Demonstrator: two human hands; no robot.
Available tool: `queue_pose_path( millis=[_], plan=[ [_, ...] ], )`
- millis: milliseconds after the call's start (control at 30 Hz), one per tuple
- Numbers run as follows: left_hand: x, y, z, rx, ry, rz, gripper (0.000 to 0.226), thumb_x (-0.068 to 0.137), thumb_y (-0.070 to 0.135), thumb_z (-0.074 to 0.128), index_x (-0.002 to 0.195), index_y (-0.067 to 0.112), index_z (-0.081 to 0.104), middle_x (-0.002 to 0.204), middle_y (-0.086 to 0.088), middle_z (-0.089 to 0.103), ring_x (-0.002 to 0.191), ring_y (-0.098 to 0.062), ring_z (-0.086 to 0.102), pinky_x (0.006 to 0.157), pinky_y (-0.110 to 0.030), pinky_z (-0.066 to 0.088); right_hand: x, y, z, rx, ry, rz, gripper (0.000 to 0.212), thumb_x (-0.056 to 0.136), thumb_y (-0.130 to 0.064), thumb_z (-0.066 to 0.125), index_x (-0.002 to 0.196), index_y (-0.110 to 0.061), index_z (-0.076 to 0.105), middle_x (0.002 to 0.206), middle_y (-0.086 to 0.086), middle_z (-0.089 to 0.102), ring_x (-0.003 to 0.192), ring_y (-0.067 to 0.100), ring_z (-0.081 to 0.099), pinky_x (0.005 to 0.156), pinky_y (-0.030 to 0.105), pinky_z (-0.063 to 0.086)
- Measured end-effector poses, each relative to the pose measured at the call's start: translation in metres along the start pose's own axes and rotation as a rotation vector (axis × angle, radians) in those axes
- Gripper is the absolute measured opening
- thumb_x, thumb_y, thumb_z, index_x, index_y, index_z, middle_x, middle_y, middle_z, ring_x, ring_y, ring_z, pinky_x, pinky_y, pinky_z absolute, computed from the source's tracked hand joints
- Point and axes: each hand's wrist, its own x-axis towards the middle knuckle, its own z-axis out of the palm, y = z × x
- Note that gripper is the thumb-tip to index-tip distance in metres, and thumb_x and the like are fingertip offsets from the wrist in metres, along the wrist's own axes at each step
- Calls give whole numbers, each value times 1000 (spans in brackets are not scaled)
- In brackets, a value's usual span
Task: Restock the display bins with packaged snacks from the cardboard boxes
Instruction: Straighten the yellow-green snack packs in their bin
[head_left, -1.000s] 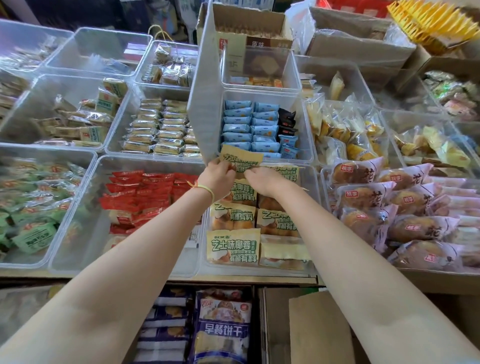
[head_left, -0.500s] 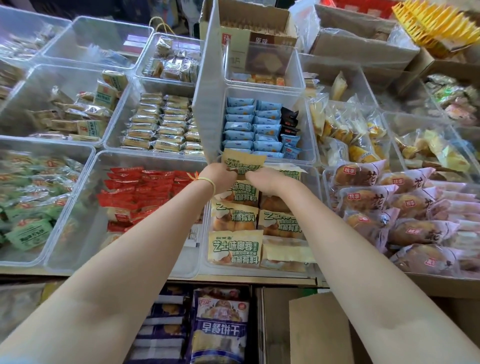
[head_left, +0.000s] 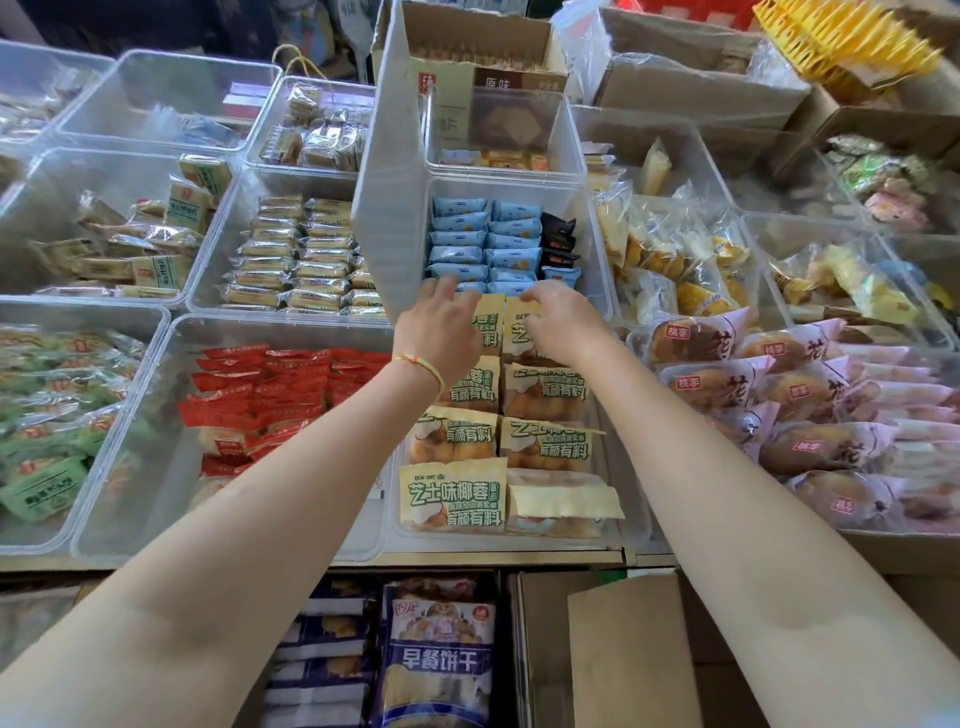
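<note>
Both your hands are stretched out over the far end of the clear bin (head_left: 631, 522) that holds the yellow-and-green snack packs (head_left: 453, 498). Your left hand (head_left: 439, 332), with a thin yellow band (head_left: 422, 365) on its wrist, lies palm-down with the fingers spread loosely; it rests on the top edge of the farthest left pack and does not clamp anything that I can see. Your right hand (head_left: 561, 325) sits just beside it, fingers curled down onto the top edge of the farthest right pack (head_left: 517, 332); whether they pinch the wrapper or only press on it cannot be told from here.

The packs run in two columns from under your hands back toward you, overlapping like tiles. Just beyond your fingertips stands a bin of blue packets (head_left: 483, 241), and a tall clear divider (head_left: 389, 197) rises just past your left hand. Left of your left forearm lies a bin of red packets (head_left: 270, 387); right of your right forearm are pink-wrapped buns (head_left: 779, 384). Below both elbows, under the shelf edge, an open cardboard box (head_left: 623, 654) sits beside stacked biscuit bags (head_left: 439, 660).
</note>
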Motion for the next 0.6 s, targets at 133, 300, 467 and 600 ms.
queue_pose_path(
  millis=[133, 300, 467, 600],
  plan=[
    [6, -4, 4, 8, -248, -12, 50, 99, 27, 43, 148, 21, 35, 157, -6, 29, 144, -26, 25, 110, -50, 37, 8, 3, 6, -120, -205, 8, 54, 97, -4, 42, 149, -13, 43, 162, 3, 28, 143, 27, 36, 110, 35, 34],
    [-1, -6, -6, -117, -155, 12, 45, 101, 22, 41, 146, 19, 43, 156, -6, 35, 145, -24, 28, 114, -48, 33, -13, 9, 0, 30, -22, -43, 48, 98, -9, 44, 146, -13, 49, 156, 5, 38, 142, 24, 37, 114, 35, 31],
    [-29, 2, -5, -158, 2, 101, 28, 93, 19, 50, 111, 18, 71, 115, -3, 65, 103, -24, 59, 89, -41, 50, -50, 11, -11, 49, -117, -29, 39, 97, -27, 46, 132, -22, 63, 139, 3, 58, 127, 23, 52, 97, 31, 42],
    [-26, 4, -1, 33, -149, 68, 25, 94, 23, 49, 107, 19, 70, 109, -1, 68, 100, -24, 61, 89, -38, 48, -60, 14, -6, -176, -218, -30, 38, 89, -31, 58, 126, -24, 66, 127, 0, 64, 113, 23, 60, 93, 36, 51]
  ],
)
